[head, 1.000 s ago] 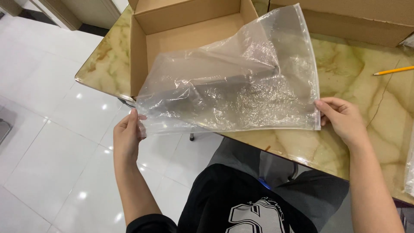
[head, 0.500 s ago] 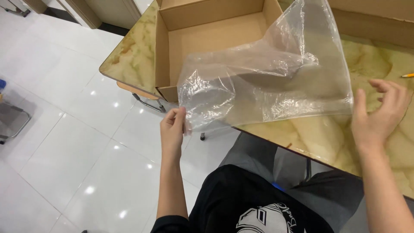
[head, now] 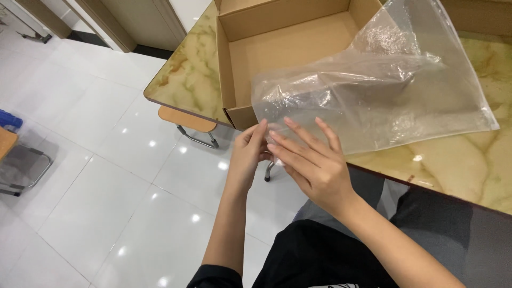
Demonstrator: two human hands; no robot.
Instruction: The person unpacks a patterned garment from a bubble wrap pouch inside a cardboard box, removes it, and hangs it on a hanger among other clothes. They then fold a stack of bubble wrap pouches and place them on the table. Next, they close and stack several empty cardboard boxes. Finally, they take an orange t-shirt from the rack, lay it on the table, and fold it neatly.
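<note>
Since the earlier frames, the right hand [head: 312, 162] has been brought from the right edge of the clear plastic bag [head: 384, 96] over to its near left corner, so that both hands are now close together there. That corner is pinched by the left hand [head: 249, 152], with the fingers pressed together on the thin film. The right hand is held with its fingers spread and straight, and the fingertips are laid on the same corner, just beside the left hand; whether the film is gripped by it cannot be told.

Most of the bag is lying on the table [head: 458, 165], which has a yellow marble pattern, while its near left corner is held past the table edge. Its far part is raised and puffed up, and its left part is spread over the near right corner of the open cardboard box [head: 288, 48]. This box is placed at the far left of the table. Below, a white tiled floor [head: 96, 176] is seen, and a wooden seat on a metal frame [head: 186, 120] is found under the table edge.
</note>
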